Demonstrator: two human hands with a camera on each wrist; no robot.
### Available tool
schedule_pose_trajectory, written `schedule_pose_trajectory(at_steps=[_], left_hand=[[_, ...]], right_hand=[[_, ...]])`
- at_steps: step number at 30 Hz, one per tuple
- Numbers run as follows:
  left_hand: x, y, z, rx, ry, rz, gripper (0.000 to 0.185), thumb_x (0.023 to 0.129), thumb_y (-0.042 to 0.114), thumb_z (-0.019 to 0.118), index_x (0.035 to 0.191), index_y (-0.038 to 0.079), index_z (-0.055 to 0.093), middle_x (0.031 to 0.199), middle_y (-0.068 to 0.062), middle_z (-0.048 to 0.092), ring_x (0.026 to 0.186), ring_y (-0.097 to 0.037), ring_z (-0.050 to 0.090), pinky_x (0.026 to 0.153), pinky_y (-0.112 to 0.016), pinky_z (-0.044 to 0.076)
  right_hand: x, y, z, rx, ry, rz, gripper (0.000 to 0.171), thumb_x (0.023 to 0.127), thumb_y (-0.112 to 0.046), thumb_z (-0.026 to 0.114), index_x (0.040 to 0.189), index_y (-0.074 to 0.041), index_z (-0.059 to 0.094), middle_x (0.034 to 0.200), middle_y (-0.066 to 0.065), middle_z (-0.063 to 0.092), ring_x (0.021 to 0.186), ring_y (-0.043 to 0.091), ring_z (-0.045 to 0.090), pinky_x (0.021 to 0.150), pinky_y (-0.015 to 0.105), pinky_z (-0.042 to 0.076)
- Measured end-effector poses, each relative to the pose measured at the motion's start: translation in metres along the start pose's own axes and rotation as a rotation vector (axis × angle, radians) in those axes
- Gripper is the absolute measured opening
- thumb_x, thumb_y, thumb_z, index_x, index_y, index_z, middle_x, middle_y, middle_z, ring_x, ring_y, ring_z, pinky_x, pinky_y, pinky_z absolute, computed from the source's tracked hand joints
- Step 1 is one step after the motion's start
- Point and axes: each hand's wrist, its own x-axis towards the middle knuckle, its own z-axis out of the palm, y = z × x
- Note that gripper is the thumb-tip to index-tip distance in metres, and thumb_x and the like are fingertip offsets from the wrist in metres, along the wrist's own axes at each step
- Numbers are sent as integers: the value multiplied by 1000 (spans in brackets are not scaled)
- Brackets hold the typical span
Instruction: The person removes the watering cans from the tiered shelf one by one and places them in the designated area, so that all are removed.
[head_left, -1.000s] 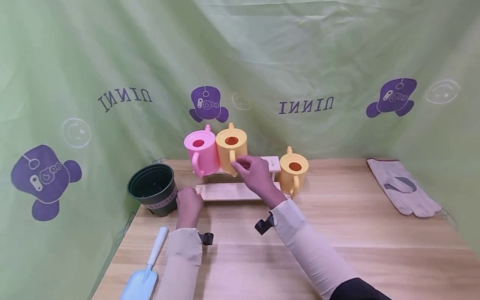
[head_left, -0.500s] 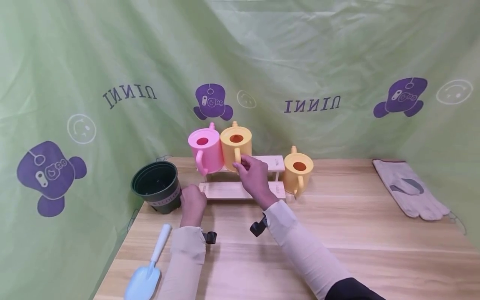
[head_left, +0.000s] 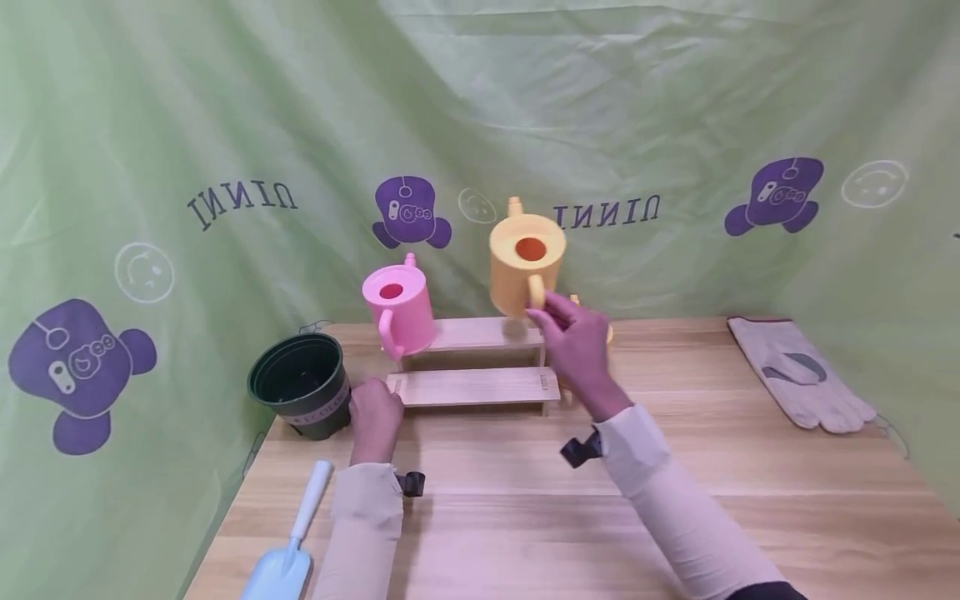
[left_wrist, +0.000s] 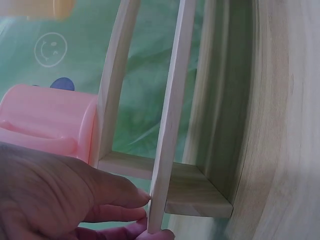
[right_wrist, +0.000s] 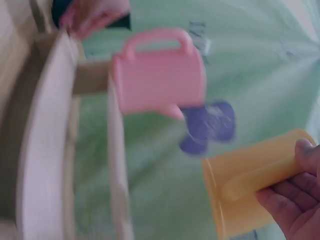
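My right hand grips the handle of a yellow watering can and holds it in the air above the right end of a two-step wooden stand. The right wrist view shows the fingers curled round the handle of that can. A pink watering can stands on the upper step at the left. My left hand pinches the left end of the lower step; its fingers lie against the plank's edge. A second yellow can is mostly hidden behind my right hand.
A dark green plant pot stands left of the stand, close to my left hand. A pale blue trowel lies at the table's front left. A grey work glove lies at the far right. A green cloth backdrop hangs behind the table.
My right hand has lifted the yellow can off the upper step and carried it up and to the right. The left hand has stayed on the stand's left end.
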Motion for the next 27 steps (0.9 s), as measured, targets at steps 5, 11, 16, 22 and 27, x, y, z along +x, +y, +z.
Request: schedule_pose_trajectory(at_steps=[5,11,16,22,27], left_hand=[[-1,-1,0,-18,-22,5,25,79,7,58,57,4,49,62,-14,50,59,-27,49,52,-35,40],[-3,-2,-2,-6,4,17,26,79,8,61,55,4,50,63,-15,52,60,-29,51,55,-39,42],[-1,-3,-3,3,-7,30,26,79,9,60,55,4,50,64,-15,51,61,-29,51,55,-39,41],[0,-5,-2,6,35,53,27,78,9,61,53,4,50,65,-17,53,65,-34,54,59,-43,43],[-1,-5,-1,-16,51,66,28,76,8,61,51,5,49,66,-18,52,66,-35,54,61,-45,42]], right_hand=[[7,17,-54,-95,45,-32,26,77,-19,72,101,-9,70,88,12,69,71,15,67,56,17,50],[5,46,-103,-222,153,-30,25,78,-18,72,101,-8,70,90,13,69,70,-9,59,57,9,45],[-3,70,-127,-228,219,-19,25,77,-14,73,101,-7,70,89,16,69,74,-14,58,63,7,44],[-15,95,-132,-329,208,64,28,77,-16,74,101,-3,70,87,16,69,69,-22,51,59,3,40],[-29,112,-128,-349,188,180,30,77,-17,73,103,-1,68,88,18,68,66,-26,47,57,3,40]])
